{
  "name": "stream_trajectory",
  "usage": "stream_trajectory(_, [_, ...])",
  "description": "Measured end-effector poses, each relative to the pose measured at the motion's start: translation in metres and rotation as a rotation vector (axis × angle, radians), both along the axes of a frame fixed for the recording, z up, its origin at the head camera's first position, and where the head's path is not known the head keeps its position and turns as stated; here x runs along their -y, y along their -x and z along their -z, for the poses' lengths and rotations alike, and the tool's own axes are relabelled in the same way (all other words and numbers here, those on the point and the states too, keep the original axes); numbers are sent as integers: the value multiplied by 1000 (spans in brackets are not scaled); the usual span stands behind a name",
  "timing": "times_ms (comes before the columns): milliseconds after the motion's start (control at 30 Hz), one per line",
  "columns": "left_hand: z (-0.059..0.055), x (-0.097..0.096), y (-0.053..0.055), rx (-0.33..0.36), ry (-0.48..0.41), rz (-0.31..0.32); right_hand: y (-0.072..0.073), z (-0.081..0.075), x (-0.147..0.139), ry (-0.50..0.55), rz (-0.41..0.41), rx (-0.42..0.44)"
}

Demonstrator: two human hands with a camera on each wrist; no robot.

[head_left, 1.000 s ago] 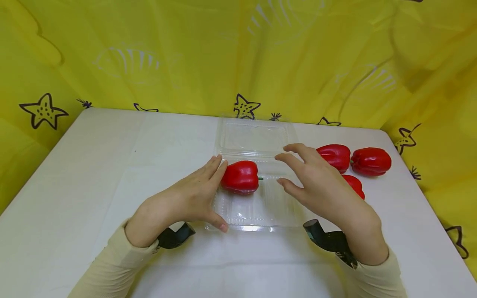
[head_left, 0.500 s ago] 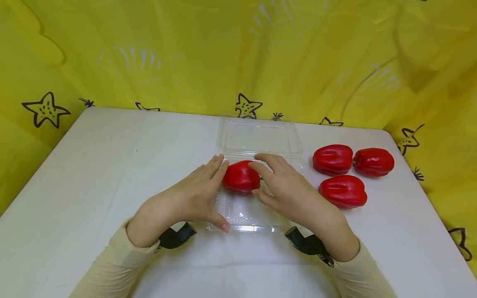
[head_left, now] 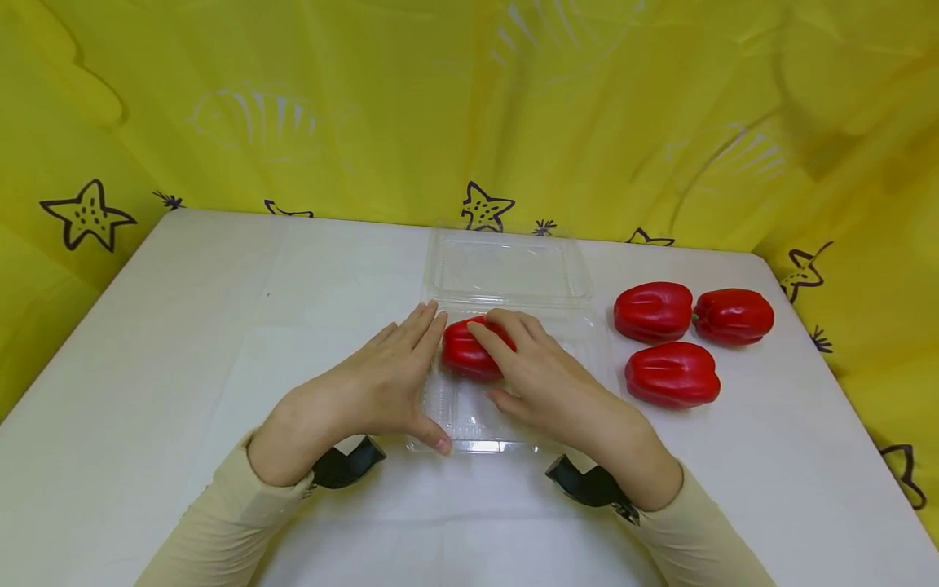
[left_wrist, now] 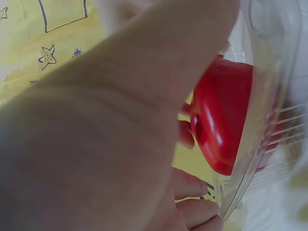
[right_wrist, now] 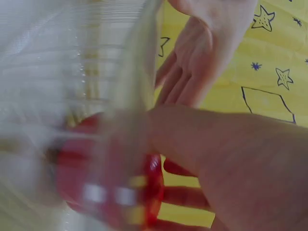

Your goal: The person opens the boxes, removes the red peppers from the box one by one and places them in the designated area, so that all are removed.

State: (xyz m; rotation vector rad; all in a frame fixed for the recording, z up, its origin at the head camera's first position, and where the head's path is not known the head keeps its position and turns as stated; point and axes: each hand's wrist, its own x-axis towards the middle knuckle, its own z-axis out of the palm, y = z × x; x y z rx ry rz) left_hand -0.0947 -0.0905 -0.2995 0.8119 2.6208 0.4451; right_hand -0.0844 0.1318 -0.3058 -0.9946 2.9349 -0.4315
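A red bell pepper (head_left: 465, 352) lies in the left part of a clear plastic clamshell container (head_left: 469, 425), whose lid (head_left: 509, 269) is folded back behind it. My right hand (head_left: 546, 379) is over the pepper's right end, with its fingers curved over the top and its thumb at the near side. The right wrist view shows its fingers along the pepper (right_wrist: 113, 178) through the container wall. At the container's left edge my left hand (head_left: 381, 383) rests with straight fingers and the thumb spread toward the front rim. The pepper's stem is hidden by the right hand.
Right of the container, three more red bell peppers lie on the white table: one at the back (head_left: 653, 312), one at the far right (head_left: 734, 316) and one nearer (head_left: 672, 375). A yellow patterned curtain (head_left: 367, 106) hangs behind and at the sides.
My right hand has moved left from beside the other peppers and come down over the pepper in the container. The left hand has stayed at the container's edge.
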Motion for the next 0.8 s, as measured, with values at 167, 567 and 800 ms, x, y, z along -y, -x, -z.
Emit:
stream_trajectory(167, [0, 0, 0, 0, 11, 4, 0, 4, 1, -4, 42, -12])
stream_trajectory(567, [0, -1, 0, 6, 6, -1, -1, 5, 1, -35, 46, -12])
stream_trajectory(800, [0, -1, 0, 12, 10, -4, -4, 2, -2, -84, 46, 46])
